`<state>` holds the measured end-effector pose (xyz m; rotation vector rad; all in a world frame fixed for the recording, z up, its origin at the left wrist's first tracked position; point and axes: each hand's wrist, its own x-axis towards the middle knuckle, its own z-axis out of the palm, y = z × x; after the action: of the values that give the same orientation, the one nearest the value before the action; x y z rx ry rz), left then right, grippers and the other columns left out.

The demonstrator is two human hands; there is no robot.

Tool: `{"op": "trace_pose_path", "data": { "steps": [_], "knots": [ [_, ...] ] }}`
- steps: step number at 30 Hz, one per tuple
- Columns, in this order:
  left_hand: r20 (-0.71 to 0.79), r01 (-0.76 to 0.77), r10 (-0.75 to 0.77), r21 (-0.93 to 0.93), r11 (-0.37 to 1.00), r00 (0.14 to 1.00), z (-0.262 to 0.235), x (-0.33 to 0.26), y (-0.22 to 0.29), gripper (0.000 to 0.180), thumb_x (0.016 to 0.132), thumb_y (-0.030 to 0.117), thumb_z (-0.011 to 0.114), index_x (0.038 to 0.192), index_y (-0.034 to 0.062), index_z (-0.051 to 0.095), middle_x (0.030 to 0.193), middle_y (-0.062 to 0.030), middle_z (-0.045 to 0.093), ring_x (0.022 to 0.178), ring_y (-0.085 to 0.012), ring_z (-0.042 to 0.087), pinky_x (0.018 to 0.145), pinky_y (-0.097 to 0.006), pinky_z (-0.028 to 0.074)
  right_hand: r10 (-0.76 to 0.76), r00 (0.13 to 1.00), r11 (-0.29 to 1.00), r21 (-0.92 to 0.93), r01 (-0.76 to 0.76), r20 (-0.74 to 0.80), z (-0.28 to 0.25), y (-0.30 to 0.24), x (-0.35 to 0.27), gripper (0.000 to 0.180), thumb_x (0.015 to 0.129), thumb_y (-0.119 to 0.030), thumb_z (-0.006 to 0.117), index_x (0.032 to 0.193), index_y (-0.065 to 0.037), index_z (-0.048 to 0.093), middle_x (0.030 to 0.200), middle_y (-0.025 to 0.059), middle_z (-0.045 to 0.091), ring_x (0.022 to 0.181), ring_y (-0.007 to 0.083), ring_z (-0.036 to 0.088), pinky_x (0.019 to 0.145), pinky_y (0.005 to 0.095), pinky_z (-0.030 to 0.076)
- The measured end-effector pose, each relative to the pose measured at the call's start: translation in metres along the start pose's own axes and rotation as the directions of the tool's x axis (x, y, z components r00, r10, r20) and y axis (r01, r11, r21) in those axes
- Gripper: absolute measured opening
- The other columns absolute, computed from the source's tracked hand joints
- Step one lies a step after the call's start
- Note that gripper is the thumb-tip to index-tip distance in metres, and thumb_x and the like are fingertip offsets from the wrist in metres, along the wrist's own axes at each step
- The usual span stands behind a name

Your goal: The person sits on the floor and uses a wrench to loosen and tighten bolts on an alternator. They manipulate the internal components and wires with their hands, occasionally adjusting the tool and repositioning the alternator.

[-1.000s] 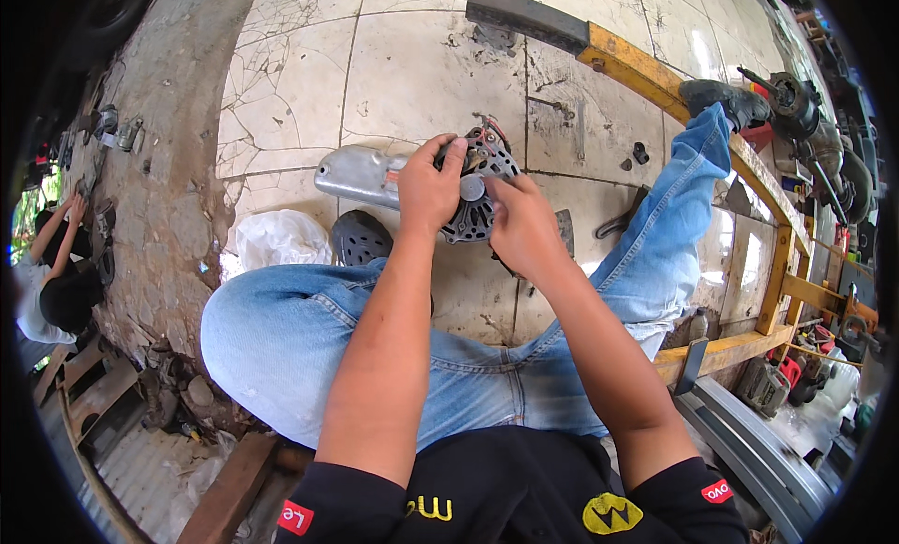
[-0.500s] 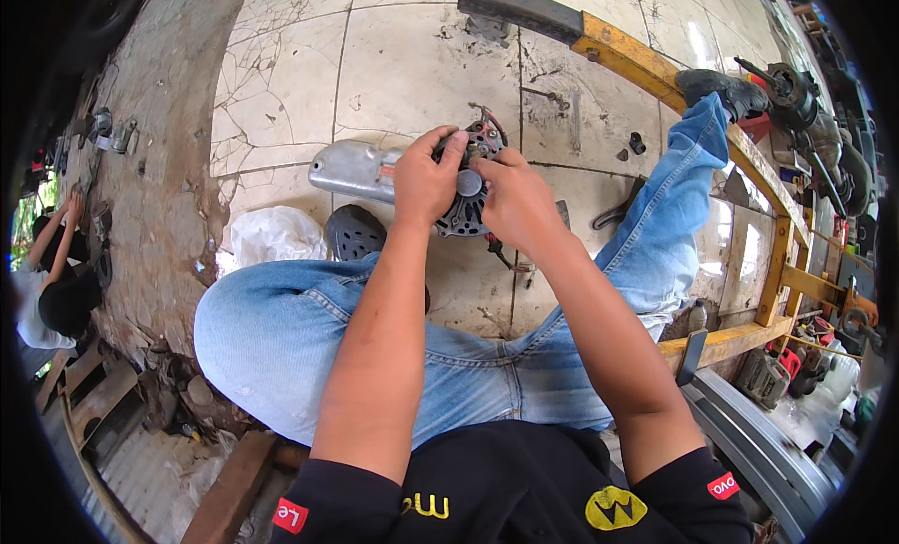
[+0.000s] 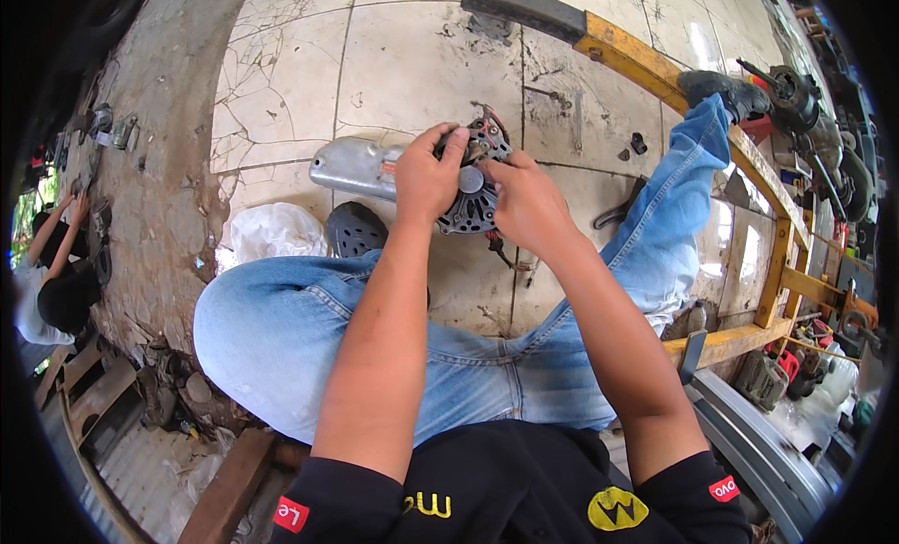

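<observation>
A co-worker (image 3: 45, 301) in a pale top bends with both arms stretched forward at the far left edge of the frame. Left of centre, a crumpled white plastic bag (image 3: 278, 233) lies beside a dark clog (image 3: 356, 230), below a silver metal cover (image 3: 348, 169) on the cracked tile floor (image 3: 403, 76). At centre, slightly above the middle of the frame, the person's left hand (image 3: 426, 181) is clamped on the upper-left side of a slotted round unit (image 3: 471, 180), apparently an alternator, thumb folded over a dark part at its edge. The right hand (image 3: 529, 202), on the unit's other side, has shifted over the past second: its fingers, lower beside the round hub, now bend in above it, toward the left thumb. Whether they pinch anything cannot be made out. The change suggests finger work now centred on the unit's upper face, while the left hand steadies it. A dark lead (image 3: 501, 251), partly covered a second ago, shows below the unit. To the right, a dark curved piece (image 3: 618, 214) lies near the denim-clad leg (image 3: 670, 207), before a yellow frame (image 3: 633, 62).
</observation>
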<state>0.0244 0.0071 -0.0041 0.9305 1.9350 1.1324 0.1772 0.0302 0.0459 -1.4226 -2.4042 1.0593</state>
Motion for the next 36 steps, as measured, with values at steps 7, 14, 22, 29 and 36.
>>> {"op": "trace_pose_path", "data": {
  "steps": [7,14,22,29,36],
  "knots": [
    [-0.028,-0.020,0.019,-0.045,0.999,0.999,0.000,-0.003,-0.005,0.044,0.095,0.040,0.065,0.112,0.0007,0.070,0.099,-0.0156,0.073,0.093,-0.0236,0.069,0.085,-0.033,0.051,0.007,0.998,0.998,0.060,-0.003,-0.067,0.009,-0.010,0.000,0.036,0.082,0.004,0.053,0.114,0.000,0.068,0.098,0.0219,0.062,0.091,0.0409,0.062,0.081,0.0467,0.051],
    [-0.045,-0.012,0.011,-0.036,0.999,0.999,-0.002,-0.001,-0.003,0.043,0.095,0.040,0.065,0.110,0.0000,0.070,0.095,-0.0147,0.073,0.087,-0.0218,0.068,0.081,-0.032,0.052,0.052,0.992,0.985,0.169,-0.032,-0.115,0.016,-0.012,-0.002,0.037,0.080,0.003,0.055,0.114,0.004,0.068,0.101,0.0257,0.061,0.092,0.0429,0.063,0.081,0.0477,0.052],
    [-0.055,0.038,-0.040,-0.046,0.998,0.998,0.000,-0.001,-0.002,0.042,0.097,0.040,0.064,0.111,0.0004,0.069,0.094,-0.0146,0.073,0.086,-0.0219,0.067,0.081,-0.032,0.051,0.114,0.958,0.977,0.205,-0.060,-0.262,0.033,-0.017,-0.005,0.033,0.087,0.001,0.052,0.116,0.003,0.066,0.100,0.0236,0.062,0.093,0.0411,0.062,0.083,0.0458,0.050],
    [-0.063,0.029,-0.028,0.024,0.999,0.998,0.002,-0.002,-0.003,0.043,0.097,0.041,0.062,0.111,0.0011,0.070,0.095,-0.0150,0.073,0.089,-0.0228,0.068,0.083,-0.033,0.051,0.191,0.938,0.954,0.279,-0.108,-0.289,0.039,-0.019,-0.007,0.032,0.087,0.001,0.052,0.115,0.007,0.065,0.102,0.0241,0.061,0.094,0.0414,0.062,0.083,0.0459,0.050],
    [-0.084,0.025,-0.022,0.039,0.999,0.996,0.002,0.001,-0.008,0.042,0.098,0.041,0.062,0.111,0.0017,0.070,0.095,-0.0140,0.073,0.089,-0.0227,0.067,0.083,-0.034,0.051,0.216,0.933,0.926,0.362,-0.103,-0.288,0.047,-0.026,-0.019,0.038,0.088,0.001,0.051,0.124,0.009,0.059,0.102,0.0267,0.059,0.094,0.0439,0.060,0.083,0.0462,0.050]
  ]
}}
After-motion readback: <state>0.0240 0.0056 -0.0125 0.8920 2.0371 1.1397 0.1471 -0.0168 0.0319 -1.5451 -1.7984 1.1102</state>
